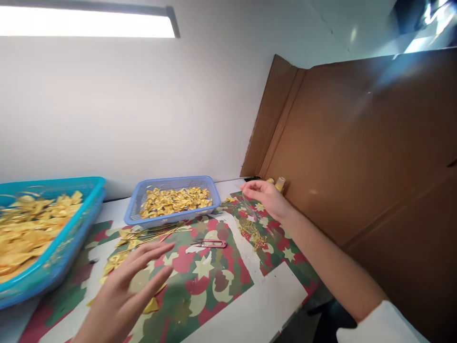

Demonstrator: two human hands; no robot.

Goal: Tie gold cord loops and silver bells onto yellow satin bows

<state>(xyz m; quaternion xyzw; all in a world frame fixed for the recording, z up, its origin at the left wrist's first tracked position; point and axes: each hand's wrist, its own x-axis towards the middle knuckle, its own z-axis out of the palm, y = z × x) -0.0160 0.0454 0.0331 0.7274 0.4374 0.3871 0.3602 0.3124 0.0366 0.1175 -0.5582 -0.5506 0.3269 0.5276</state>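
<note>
- The tangle of gold thread point(254, 233) lies on the bench point(246, 312), below the right hand; it is fine, wiry and loosely heaped, with its long axis slanting from upper left to lower right.
- The right hand point(267, 197) is above the far end of that tangle, its fingers curled and their tips drawn close together, pointing left; I cannot tell whether they meet or have hold of a strand.
- The left hand point(119, 290) is spread, thumb well away from the other fingers, all pointing right; nothing shows between them.
- Around and behind it lie flat, folded yellow ribbon pieces point(113, 262), smooth and slightly shiny.
- Thin, straight gold stems point(160, 233) lie just beyond, running roughly left to right, their right ends slightly farther back.
- Between the hands, a small pair of snips point(214, 244) has a pink handle and narrow blades pointing left.
- All these rest on printed paper point(203, 269) with cream stars and moons on red and green.
- Behind, a blue plastic basket point(171, 222) holds crinkled gold pieces; at left, a teal basket point(96, 183) holds larger yellow ones.
- Brown creased cardboard point(357, 143) stands at right.
</note>
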